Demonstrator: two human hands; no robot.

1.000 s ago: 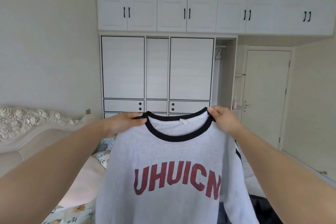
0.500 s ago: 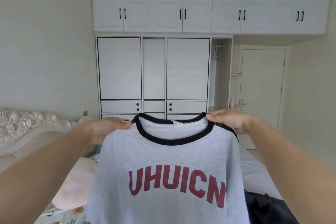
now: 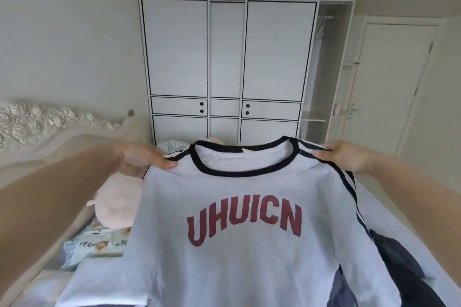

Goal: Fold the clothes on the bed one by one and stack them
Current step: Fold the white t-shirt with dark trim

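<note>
A grey shirt (image 3: 239, 207) with a dark collar and red lettering is being held up over the bed (image 3: 389, 209), front toward the camera. Its left shoulder is being pinched by the left hand (image 3: 142, 159), with the thumb lying on the front of the fabric and the fingers curled behind it. Its right shoulder is being gripped by the right hand (image 3: 341, 157), the fingers curled over the striped seam. The shirt is being kept spread between the two hands, its lower part hanging down toward the near edge of the view, where it is cut off.

A dark garment (image 3: 399, 262) is lying on the bed at the near right, just beside the shirt's right sleeve. A pink plush (image 3: 117, 207) is resting on the bed to the left, partly hidden behind the shirt, with a printed pillow (image 3: 99, 242) nearer and below it. A carved headboard (image 3: 37, 124) is standing at the far left. A white wardrobe (image 3: 224, 57) is filling the far wall, and a door (image 3: 389, 87) is seen at the far right.
</note>
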